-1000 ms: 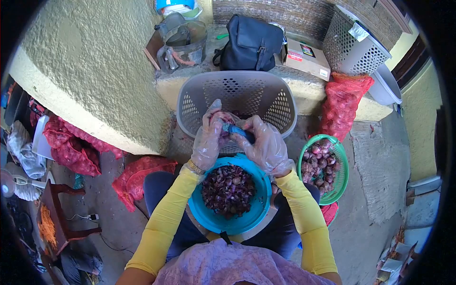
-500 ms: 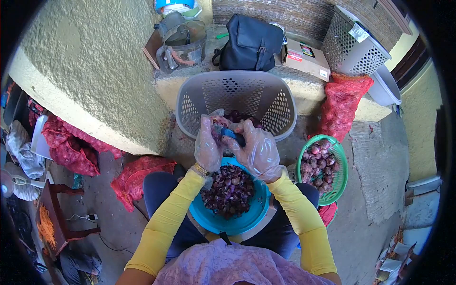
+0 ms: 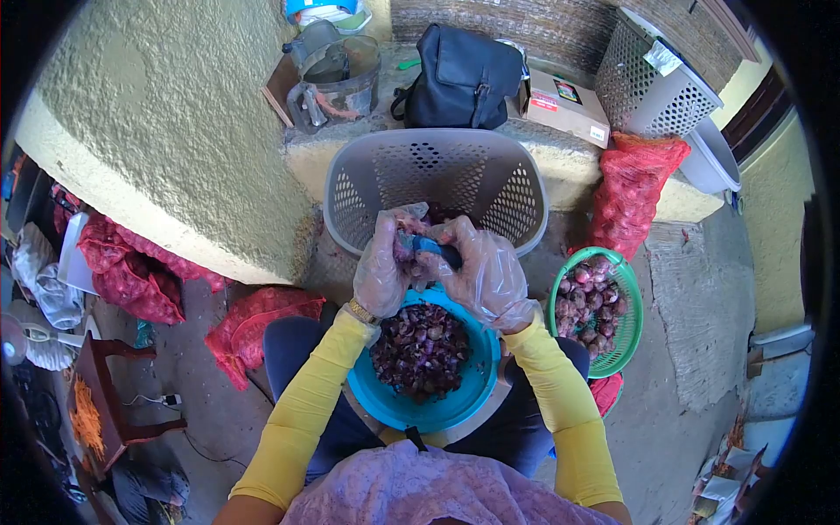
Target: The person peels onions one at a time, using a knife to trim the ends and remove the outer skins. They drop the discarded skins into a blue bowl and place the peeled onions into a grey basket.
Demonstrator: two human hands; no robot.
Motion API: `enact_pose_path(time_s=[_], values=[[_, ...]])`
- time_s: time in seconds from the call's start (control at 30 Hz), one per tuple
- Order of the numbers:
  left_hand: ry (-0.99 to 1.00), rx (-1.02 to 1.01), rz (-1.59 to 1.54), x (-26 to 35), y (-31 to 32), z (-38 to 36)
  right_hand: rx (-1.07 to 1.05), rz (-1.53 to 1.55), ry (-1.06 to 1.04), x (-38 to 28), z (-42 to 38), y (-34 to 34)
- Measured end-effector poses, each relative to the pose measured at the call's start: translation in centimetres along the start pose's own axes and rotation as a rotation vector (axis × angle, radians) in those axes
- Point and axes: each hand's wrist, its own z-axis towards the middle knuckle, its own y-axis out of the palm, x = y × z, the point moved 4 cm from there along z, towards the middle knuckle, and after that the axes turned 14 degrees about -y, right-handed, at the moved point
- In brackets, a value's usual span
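Note:
Both my hands wear clear plastic gloves and meet above the near rim of a grey perforated basket (image 3: 346, 162). My left hand (image 3: 378, 267) is closed around a red onion (image 3: 404, 249), mostly covered by the fingers. In my right hand (image 3: 492, 276) is a small tool with a blue and dark handle (image 3: 436, 248), held against the onion; its blade is hidden. Below my hands, between my knees, a turquoise basin (image 3: 363, 398) holds purple onion skins and scraps (image 3: 420, 350). Some red onions show inside the grey basket, partly behind my hands.
A green basket (image 3: 637, 306) of red onions (image 3: 591, 302) stands at right. Red mesh sacks (image 3: 634, 188) stand or lie on both sides. On the ledge ahead sit a black backpack (image 3: 468, 79), a cardboard box (image 3: 564, 109) and a clear jug (image 3: 346, 74). A curved wall (image 3: 166, 131) rises at left.
My hands have turned slightly around the onion and tool, and my right forearm has shifted a little to the right. Both hands keep their hold.

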Motion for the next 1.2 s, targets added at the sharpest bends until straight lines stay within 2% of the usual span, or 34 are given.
enact_pose_path(time_s=[0.13, 0.2, 0.27, 0.33, 0.37, 0.4, 0.47, 0.5, 0.53, 0.63, 0.73, 0.8, 0.9, 0.97, 1.07, 1.1, 1.13, 1.2], values=[[0.023, 0.073, 0.013, 0.3, 0.6, -0.4, 0.009, -0.003, -0.048, 0.1, 0.1, -0.3], [-0.006, -0.056, 0.067, 1.0, 1.4, -1.0, 0.075, -0.029, 0.021, 1.6, 0.0, -0.8], [-0.013, -0.057, 0.094, 0.9, 0.8, -0.8, 0.149, -0.062, 0.089, 2.2, -0.3, -2.2], [-0.008, -0.044, 0.1, 0.7, 0.4, -0.6, 0.267, 0.052, 0.121, 1.8, -0.7, -4.6], [0.008, -0.071, 0.128, 1.0, 0.3, -0.5, 0.274, 0.284, 0.14, 2.7, -1.0, -4.3], [0.026, -0.102, 0.16, 1.2, 0.3, -0.3, 0.274, 0.287, 0.136, 2.6, -1.0, -4.4], [0.068, -0.071, 0.189, 1.2, 0.3, -0.2, 0.144, 0.228, 0.121, 2.1, -0.6, -4.4], [0.103, -0.045, 0.22, 1.2, 0.2, -0.2, 0.155, 0.373, 0.137, 2.7, -0.7, -3.3], [0.104, -0.044, 0.221, 1.3, -0.1, -0.3, 0.155, 0.375, 0.136, 3.0, -0.8, -2.6], [-0.001, -0.128, 0.362, 0.8, 0.2, -0.5, 0.196, 0.631, 0.092, 2.8, -0.4, -0.6], [0.04, -0.037, 0.505, 0.4, 0.2, -0.7, 0.132, 0.766, 0.139, 1.7, 0.1, 0.3], [-0.022, -0.179, 0.59, 0.3, 0.0, -0.6, 0.13, 0.754, 0.148, 2.1, 0.2, 0.7], [-0.117, -0.121, 0.564, 0.2, 0.9, -1.0, 0.107, 0.769, 0.218, 3.0, 0.1, 0.9], [-0.141, -0.125, 0.505, 0.1, 0.4, -0.9, 0.22, 0.699, 0.352, 3.8, -0.2, -0.1], [-0.143, -0.13, 0.377, 0.5, 0.6, -0.8, 0.294, 0.613, 0.319, 5.6, -0.5, -2.1], [-0.121, -0.13, 0.309, 0.9, 0.8, -0.8, 0.26, 0.743, 0.326, 4.9, -0.1, -2.8], [-0.121, -0.13, 0.309, 1.1, 1.0, -0.7, 0.26, 0.744, 0.326, 5.0, -0.4, -3.5], [-0.096, -0.069, 0.173, 1.6, 0.9, -0.4, -0.244, 0.834, 0.265, 4.3, -1.2, -2.9]])
